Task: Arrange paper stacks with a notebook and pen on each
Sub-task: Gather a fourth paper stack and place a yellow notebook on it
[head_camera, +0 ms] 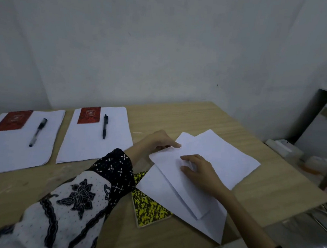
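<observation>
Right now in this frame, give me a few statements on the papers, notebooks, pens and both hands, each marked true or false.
1. The middle paper stack carries a red notebook and a black pen. True.
2. The left hand holds a pen. False: its grip pinches the edge of the loose white sheets.
3. The yellow speckled notebook lies partly under those sheets. True.
4. The right hand hangs off the table. False: it rests on the loose sheets.
5. The loose sheets are squared into a neat stack. False: they lie fanned, corners askew.
</observation>
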